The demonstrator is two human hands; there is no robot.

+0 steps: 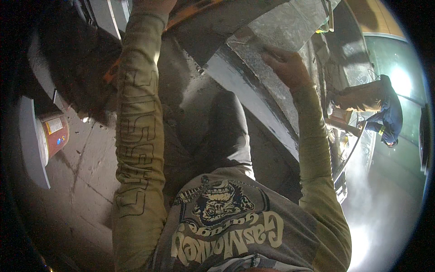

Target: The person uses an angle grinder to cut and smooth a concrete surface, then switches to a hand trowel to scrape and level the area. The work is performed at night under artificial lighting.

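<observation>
At the top edge, my left hand (154, 5) is cut off by the picture's rim. Its fingers are out of sight, and an orange-edged dark piece (192, 12) lies close beside it. My right hand (290, 68) reaches over a wide grey slab-like piece (276, 34) with a rough, mottled top. The fingers look loosely stretched out over that surface, with nothing visible in them; dim light hides whether they touch. Along the slab's near side runs a long pale face (253, 102), slanting toward my right forearm.
A reddish bucket (56, 133) stands at the left beside a curved grey panel (34, 140). Dusty concrete floor (81, 181) spreads below. At the right, another person (387, 113) in dark blue bends with a long thin tool (353, 149), amid haze and a bright lamp (401, 81).
</observation>
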